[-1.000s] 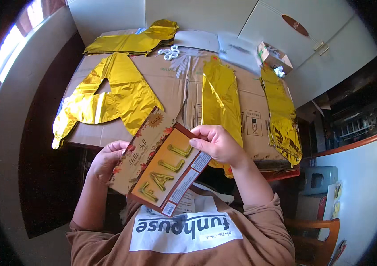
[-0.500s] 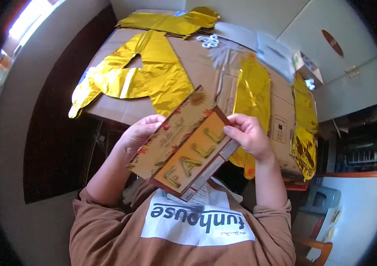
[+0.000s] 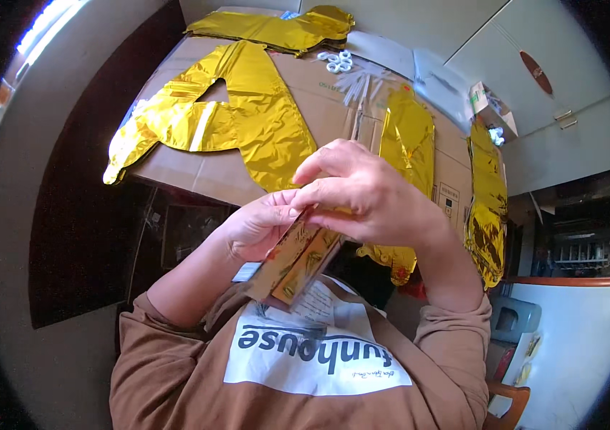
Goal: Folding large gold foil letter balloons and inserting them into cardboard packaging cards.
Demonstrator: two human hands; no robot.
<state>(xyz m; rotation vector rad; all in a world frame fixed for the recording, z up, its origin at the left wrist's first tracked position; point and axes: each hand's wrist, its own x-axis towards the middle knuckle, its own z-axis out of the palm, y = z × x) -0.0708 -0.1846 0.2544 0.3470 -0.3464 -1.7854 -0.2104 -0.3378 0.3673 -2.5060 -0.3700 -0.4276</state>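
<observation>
One card, top in left grip

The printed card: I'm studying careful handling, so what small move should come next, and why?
Probably steady the printed card with the left hand so the right hand can work at its upper end: both hands meet there, and neither supports the blurred lower end.

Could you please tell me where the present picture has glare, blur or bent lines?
In the head view, the window at upper left is blown out; in the head view, the gold A-shaped foil carries a white streak; in the head view, the card looks smeared toward its lower end and the dark panel bows.
</observation>
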